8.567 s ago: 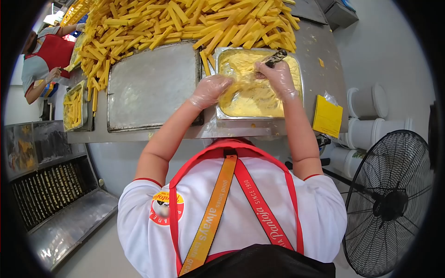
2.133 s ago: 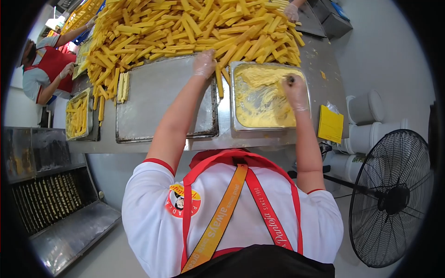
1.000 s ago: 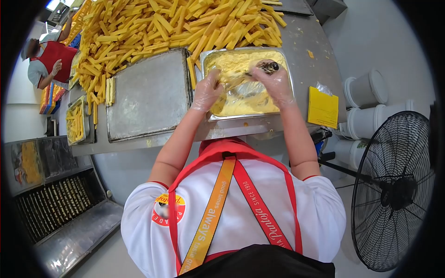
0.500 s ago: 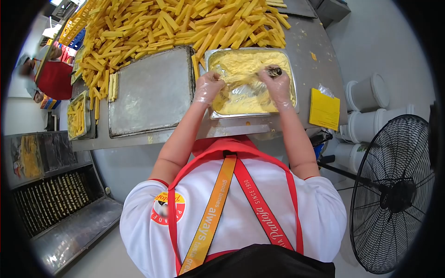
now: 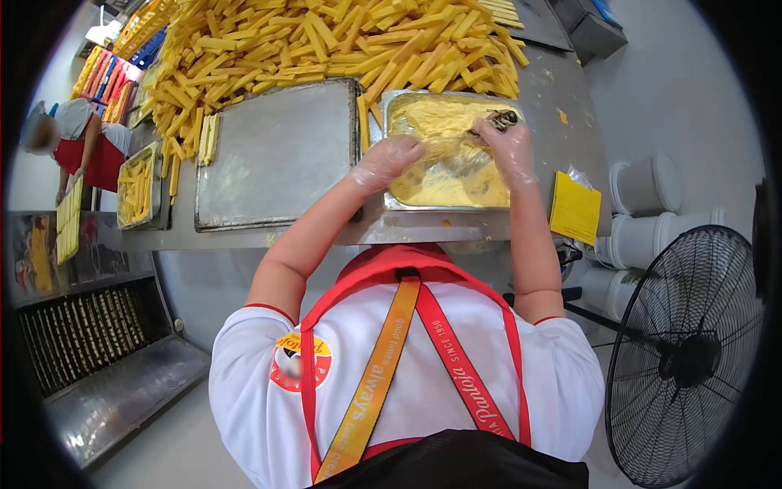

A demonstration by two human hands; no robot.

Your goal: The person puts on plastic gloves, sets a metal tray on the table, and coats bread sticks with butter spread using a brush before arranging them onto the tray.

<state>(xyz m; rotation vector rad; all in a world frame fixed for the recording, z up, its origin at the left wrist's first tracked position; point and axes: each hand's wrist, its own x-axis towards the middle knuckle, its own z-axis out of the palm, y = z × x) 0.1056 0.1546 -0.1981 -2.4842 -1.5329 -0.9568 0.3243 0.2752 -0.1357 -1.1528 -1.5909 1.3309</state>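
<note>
A metal pan [image 5: 450,207] of soft, pale yellow spread [image 5: 444,191] lies on the table in front of me. My right hand [image 5: 509,151], in a clear plastic glove, is closed around a dark-handled tool [image 5: 506,120] over the pan's right side. The tool's working end is hidden, so its kind is unclear. My left hand [image 5: 393,159], gloved too, is over the pan's left edge with its fingers curled together. Whatever those fingers hold, if anything, cannot be made out. Left of the pan lies a flat metal tray [image 5: 277,155] with a few yellow sticks [image 5: 208,139] along its left edge.
A large heap of yellow sticks [image 5: 326,45] covers the table's far side. A yellow paper pad [image 5: 576,207] lies at the right, near white buckets [image 5: 643,186] and a black fan [image 5: 688,359]. At far left, a person [image 5: 91,138] carries a tray of sticks [image 5: 70,220].
My left hand has moved right, further over the pan. The right hand with the tool has shifted slightly within the view. The person at far left now shows more fully, carrying a tray.
</note>
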